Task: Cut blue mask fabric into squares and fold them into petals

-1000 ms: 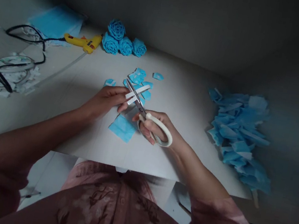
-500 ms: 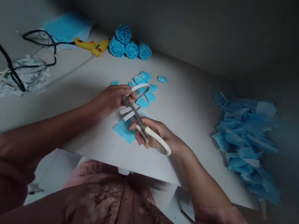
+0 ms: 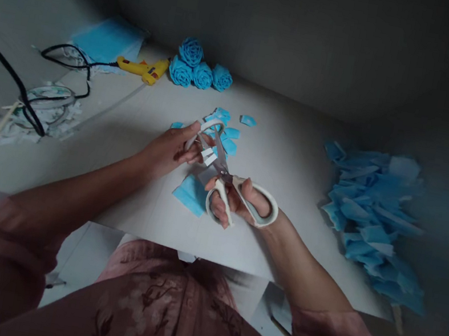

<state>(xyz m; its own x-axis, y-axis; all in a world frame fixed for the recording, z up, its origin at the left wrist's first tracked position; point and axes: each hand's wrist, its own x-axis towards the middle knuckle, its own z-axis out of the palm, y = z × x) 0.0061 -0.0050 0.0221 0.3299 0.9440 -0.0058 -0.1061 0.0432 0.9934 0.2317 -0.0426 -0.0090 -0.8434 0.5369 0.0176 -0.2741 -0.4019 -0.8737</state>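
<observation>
My left hand [image 3: 174,144] is closed on a pale ring [image 3: 217,124] that looks like a tape roll, with short white strips [image 3: 208,156] by its fingertips. My right hand [image 3: 241,206] has its thumb and fingers through the handles of white-handled scissors [image 3: 224,175]. Their blades are spread, pointing up and left towards the ring and strips. Below them a blue fabric-like piece [image 3: 191,194] lies flat, partly covered by the right hand. Several small cut blue pieces [image 3: 229,145] lie just beyond the hands, partly hidden by the ring.
Blue rosettes [image 3: 202,75] stand at the back beside a yellow glue gun [image 3: 152,71]. Its black cord [image 3: 87,80] runs left past blue sheets [image 3: 110,39] and a heap of white scraps [image 3: 61,110]. A large pile of blue pieces [image 3: 370,199] covers the table's right side.
The scissors have opened from closed blades, and their handles have spread apart in my right hand. The white strips now sit up near the left fingertips. The view has shifted slightly.
</observation>
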